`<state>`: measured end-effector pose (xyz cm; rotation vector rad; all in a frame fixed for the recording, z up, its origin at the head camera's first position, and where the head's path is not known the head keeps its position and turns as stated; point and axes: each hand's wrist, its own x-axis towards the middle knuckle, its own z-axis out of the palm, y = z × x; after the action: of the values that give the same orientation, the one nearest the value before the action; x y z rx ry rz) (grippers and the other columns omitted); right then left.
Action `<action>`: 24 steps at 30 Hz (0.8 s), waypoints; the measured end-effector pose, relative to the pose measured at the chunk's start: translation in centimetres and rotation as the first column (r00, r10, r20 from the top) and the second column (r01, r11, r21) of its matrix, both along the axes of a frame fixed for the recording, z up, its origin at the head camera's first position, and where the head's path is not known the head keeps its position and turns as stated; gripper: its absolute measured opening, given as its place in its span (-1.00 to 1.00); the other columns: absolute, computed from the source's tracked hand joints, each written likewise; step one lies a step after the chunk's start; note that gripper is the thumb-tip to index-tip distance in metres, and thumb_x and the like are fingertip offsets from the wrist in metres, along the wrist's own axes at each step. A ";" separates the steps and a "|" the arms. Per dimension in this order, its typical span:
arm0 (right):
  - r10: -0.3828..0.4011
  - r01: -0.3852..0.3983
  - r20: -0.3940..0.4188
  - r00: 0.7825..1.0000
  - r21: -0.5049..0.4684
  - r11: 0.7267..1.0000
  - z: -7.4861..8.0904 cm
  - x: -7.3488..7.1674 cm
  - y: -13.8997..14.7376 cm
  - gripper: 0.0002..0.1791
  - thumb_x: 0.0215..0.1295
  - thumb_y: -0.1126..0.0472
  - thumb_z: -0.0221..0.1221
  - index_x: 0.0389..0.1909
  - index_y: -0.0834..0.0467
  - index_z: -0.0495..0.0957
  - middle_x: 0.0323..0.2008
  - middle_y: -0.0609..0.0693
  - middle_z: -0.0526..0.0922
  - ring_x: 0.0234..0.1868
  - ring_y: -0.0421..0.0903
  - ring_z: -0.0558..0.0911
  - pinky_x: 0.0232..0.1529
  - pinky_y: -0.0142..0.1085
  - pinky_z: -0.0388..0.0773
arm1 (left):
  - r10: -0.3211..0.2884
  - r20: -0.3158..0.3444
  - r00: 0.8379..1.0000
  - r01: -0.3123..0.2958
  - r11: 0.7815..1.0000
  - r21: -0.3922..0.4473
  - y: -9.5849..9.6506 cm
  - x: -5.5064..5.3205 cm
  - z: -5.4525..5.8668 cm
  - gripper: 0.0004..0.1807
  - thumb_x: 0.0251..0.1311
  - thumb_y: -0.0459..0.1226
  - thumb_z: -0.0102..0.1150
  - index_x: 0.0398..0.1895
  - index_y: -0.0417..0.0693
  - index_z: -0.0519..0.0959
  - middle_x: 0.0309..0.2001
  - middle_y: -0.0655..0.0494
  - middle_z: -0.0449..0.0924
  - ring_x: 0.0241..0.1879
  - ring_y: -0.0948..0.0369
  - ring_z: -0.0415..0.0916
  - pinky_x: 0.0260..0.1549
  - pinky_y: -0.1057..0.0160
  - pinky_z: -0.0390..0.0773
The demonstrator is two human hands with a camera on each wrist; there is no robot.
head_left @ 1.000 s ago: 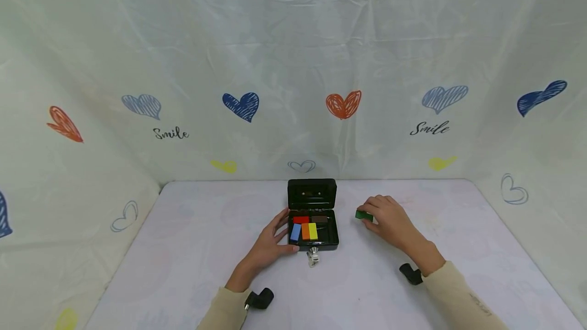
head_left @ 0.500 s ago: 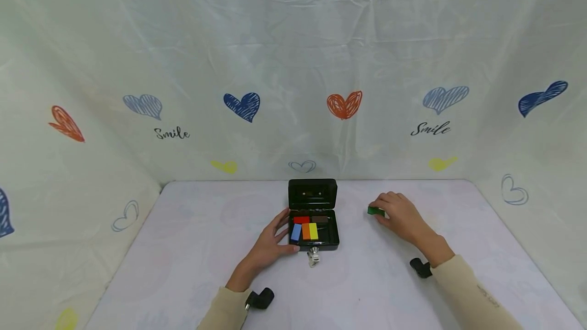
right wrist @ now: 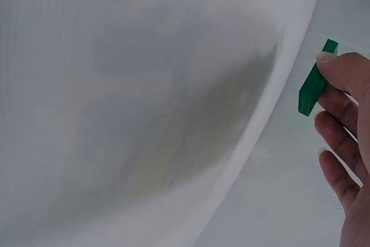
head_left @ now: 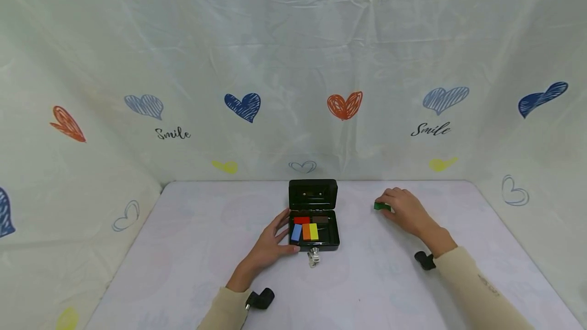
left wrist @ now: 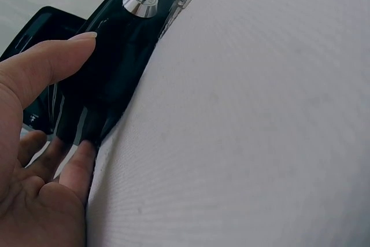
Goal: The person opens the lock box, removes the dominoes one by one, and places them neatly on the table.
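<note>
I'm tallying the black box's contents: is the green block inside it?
No, the right hand holds the green block apart from the black box.

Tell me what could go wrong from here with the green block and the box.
The green block could slip: the right hand only pinches it, with some fingers off it.

The lid stands open, so a bump to the box might tip it down, perhaps near the left hand at the box's side.

The keys hang at the lock in front, so a passing hand might snag them.
</note>
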<state>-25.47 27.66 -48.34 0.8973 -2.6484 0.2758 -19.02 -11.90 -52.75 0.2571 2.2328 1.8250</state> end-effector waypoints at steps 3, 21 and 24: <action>-0.011 0.011 0.017 1.000 0.009 1.000 -0.1 -0.3 0.3 -0.73 0.09 0.41 0.54 -0.17 0.21 0.78 -0.20 0.04 0.74 -0.13 0.09 0.68 -0.05 0.05 0.70 | 0.001 0.001 1.000 -0.001 1.000 0.003 0.0 0.0 0.1 0.14 0.12 -0.50 0.52 0.71 -0.09 0.05 0.66 -0.22 0.08 0.59 -0.23 0.13 0.48 -0.10 0.35; -0.009 0.007 0.056 0.998 0.025 1.000 -0.5 -1.4 0.6 -0.73 0.09 0.40 0.54 -0.17 0.24 0.77 -0.23 0.04 0.73 -0.14 0.08 0.69 -0.08 0.02 0.71 | 0.004 -0.002 1.000 -0.004 1.000 -0.001 0.0 0.0 0.1 0.15 0.10 -0.49 0.55 0.71 -0.12 0.06 0.65 -0.25 0.09 0.58 -0.25 0.16 0.47 -0.06 0.37; -0.002 0.000 0.060 0.998 0.025 1.000 -0.5 -1.5 0.7 -0.73 0.09 0.40 0.54 -0.16 0.25 0.77 -0.22 0.05 0.73 -0.14 0.08 0.69 -0.08 0.02 0.71 | 0.003 0.000 1.000 -0.003 1.000 0.004 0.0 0.0 0.0 0.15 0.10 -0.48 0.55 0.71 -0.12 0.06 0.65 -0.25 0.09 0.58 -0.24 0.15 0.47 -0.07 0.36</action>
<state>-26.96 28.33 -48.87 0.9095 -2.7127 0.2740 -18.98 -11.92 -52.75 0.2545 2.2309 1.8313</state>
